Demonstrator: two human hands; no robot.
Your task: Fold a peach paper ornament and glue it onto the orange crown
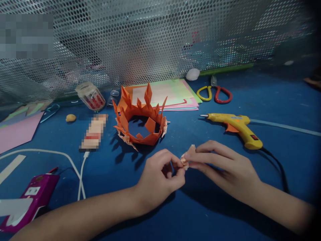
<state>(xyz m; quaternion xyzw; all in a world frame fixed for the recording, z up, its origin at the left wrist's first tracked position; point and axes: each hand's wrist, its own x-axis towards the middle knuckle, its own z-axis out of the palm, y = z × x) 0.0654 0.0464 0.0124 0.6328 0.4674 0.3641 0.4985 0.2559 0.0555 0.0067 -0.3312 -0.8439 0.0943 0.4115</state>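
Between my two hands is a small piece of folded, crinkled peach paper (pixel 185 161), held just above the blue table. My left hand (pixel 162 170) pinches its lower left side between thumb and index finger. On its right side, the fingertips of my right hand (pixel 223 164) close around it, partly covering it. Just beyond my left hand stands an orange paper crown (pixel 146 134), a ring of folded paper with pointed tips. Pale peach folded pieces sit on its outer front and right side. Neither hand touches the crown.
A yellow glue gun (pixel 235 124) lies right, its black cord running behind my right hand. Farther back are scissors (pixel 215 93), stacked coloured paper (pixel 170 92) and a jar (pixel 90 96). At left are a purple device (pixel 41 194), a white cable (pixel 72 160) and pink paper (pixel 22 129).
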